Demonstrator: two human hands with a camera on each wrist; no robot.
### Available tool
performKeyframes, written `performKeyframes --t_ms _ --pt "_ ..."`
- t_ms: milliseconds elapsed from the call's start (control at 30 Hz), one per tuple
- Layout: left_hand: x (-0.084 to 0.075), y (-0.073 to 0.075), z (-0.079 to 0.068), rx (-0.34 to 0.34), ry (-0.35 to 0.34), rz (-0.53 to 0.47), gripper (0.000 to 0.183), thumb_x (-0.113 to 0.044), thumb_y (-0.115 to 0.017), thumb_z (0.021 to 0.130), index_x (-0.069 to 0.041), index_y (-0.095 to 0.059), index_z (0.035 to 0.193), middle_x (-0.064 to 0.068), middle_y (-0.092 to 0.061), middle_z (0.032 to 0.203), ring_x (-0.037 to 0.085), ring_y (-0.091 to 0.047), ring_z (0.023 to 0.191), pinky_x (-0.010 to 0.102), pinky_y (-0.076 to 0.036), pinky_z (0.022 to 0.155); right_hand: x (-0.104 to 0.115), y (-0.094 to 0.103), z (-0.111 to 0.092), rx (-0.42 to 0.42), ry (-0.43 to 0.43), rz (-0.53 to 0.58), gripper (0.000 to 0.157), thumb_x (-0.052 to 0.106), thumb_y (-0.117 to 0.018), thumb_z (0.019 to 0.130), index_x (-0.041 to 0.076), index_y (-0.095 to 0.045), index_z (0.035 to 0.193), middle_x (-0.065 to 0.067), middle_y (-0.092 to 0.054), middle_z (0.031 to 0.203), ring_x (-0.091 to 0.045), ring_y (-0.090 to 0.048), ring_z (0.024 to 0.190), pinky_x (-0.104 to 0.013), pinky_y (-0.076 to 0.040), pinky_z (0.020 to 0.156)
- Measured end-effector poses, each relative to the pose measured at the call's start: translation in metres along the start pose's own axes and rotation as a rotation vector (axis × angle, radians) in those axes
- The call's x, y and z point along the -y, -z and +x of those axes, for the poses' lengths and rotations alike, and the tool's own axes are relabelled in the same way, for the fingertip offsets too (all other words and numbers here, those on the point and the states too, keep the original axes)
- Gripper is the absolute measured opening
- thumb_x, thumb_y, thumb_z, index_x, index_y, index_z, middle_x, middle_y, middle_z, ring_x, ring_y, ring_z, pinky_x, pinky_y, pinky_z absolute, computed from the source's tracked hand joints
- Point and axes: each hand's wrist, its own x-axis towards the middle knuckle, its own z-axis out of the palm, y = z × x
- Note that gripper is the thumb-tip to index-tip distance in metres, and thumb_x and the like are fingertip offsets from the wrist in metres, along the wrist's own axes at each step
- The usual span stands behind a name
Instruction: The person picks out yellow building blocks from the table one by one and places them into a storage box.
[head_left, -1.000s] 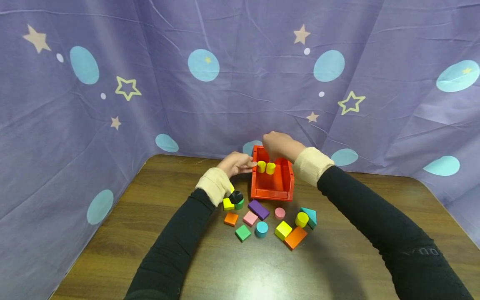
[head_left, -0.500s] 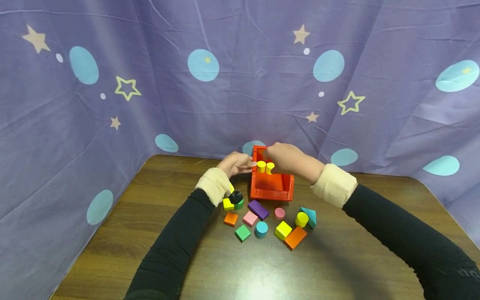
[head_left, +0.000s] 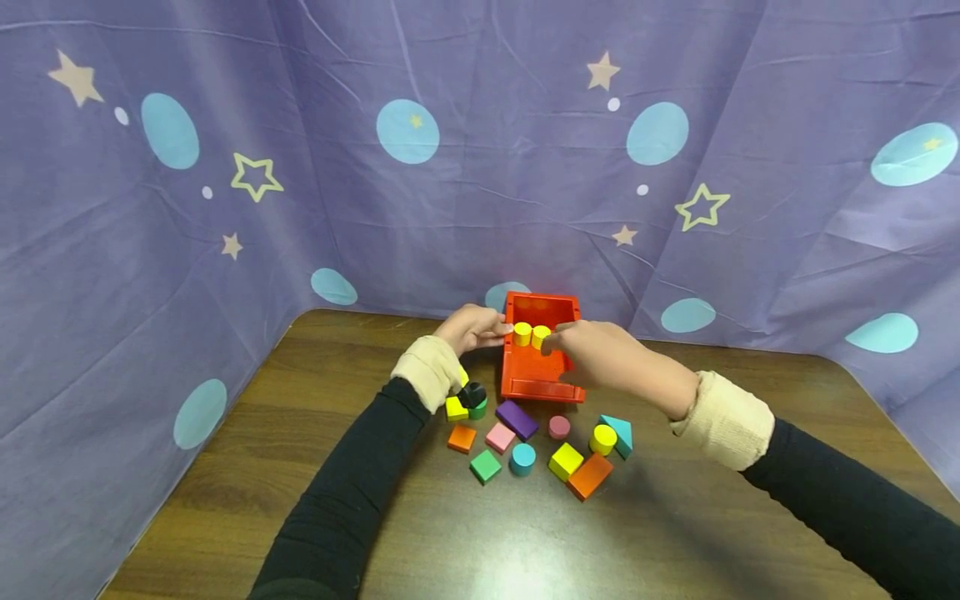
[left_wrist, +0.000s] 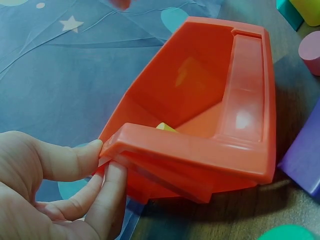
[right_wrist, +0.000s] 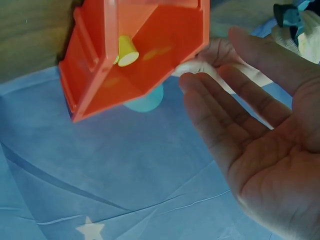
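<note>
A red plastic bin (head_left: pixel 543 389) stands at the back of the table, with two yellow cylinder blocks (head_left: pixel 522 334) inside it. My left hand (head_left: pixel 472 327) pinches the bin's left rim between thumb and fingers, as the left wrist view shows up close. Over the bin's right side hovers my right hand (head_left: pixel 600 357). In the right wrist view its palm (right_wrist: pixel 280 165) faces the camera, fingers loosely bent and holding nothing. From the left wrist, only the tip of a yellow block (left_wrist: pixel 166 127) shows past the bin's wall.
In front of the bin lie loose blocks: a purple block (head_left: pixel 517 419), a pink cylinder (head_left: pixel 558 427), a blue cylinder (head_left: pixel 522 458), an orange block (head_left: pixel 591 476), a teal triangle (head_left: pixel 619 435) and several others. A purple patterned cloth (head_left: pixel 480 233) hangs behind the table.
My right hand has come out from the bin's back end toward the front right, uncovering the bin's inside. The left hand and the bin stay where they were.
</note>
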Motion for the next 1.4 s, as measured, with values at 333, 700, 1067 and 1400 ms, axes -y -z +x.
performKeyframes --t_ms 333,700,1067,1400 --pt "0.001 -0.001 0.000 0.002 0.000 -0.006 0.049 0.011 -0.061 0.093 0.009 -0.052 0.141 0.020 -0.059 0.144 0.016 -0.063 0.098 0.032 -0.054 0.108 0.003 -0.020 -0.029 0.033 0.062 0.108 0.040 0.011 -0.086 0.081 0.006 -0.074 0.120 -0.010 -0.075 0.112 -0.024 -0.072 0.090 -0.038 -0.065 0.079" --pt "0.001 0.000 0.002 -0.007 0.002 -0.003 0.049 0.011 -0.061 0.093 0.009 -0.052 0.141 0.020 -0.059 0.144 0.016 -0.063 0.098 0.033 -0.053 0.108 0.010 -0.045 -0.041 0.047 0.142 0.169 0.029 0.016 -0.083 0.085 0.009 -0.073 0.112 -0.004 -0.073 0.101 -0.016 -0.067 0.084 -0.031 -0.063 0.075" --pt "0.001 -0.002 0.001 0.000 -0.012 0.004 0.049 0.009 -0.062 0.094 0.009 -0.051 0.142 0.021 -0.059 0.144 0.018 -0.063 0.104 0.033 -0.054 0.108 0.017 -0.061 -0.044 0.093 0.151 0.168 0.032 0.017 -0.087 0.081 0.007 -0.075 0.109 -0.005 -0.074 0.098 -0.018 -0.070 0.086 -0.031 -0.063 0.074" --pt "0.001 -0.001 0.000 0.007 -0.011 0.007 0.049 0.009 -0.060 0.095 0.010 -0.050 0.142 0.021 -0.058 0.144 0.017 -0.062 0.103 0.034 -0.052 0.111 0.019 -0.071 -0.046 0.092 0.195 0.144 0.029 0.018 -0.086 0.082 0.009 -0.075 0.106 -0.004 -0.077 0.101 -0.017 -0.073 0.091 -0.032 -0.064 0.078"
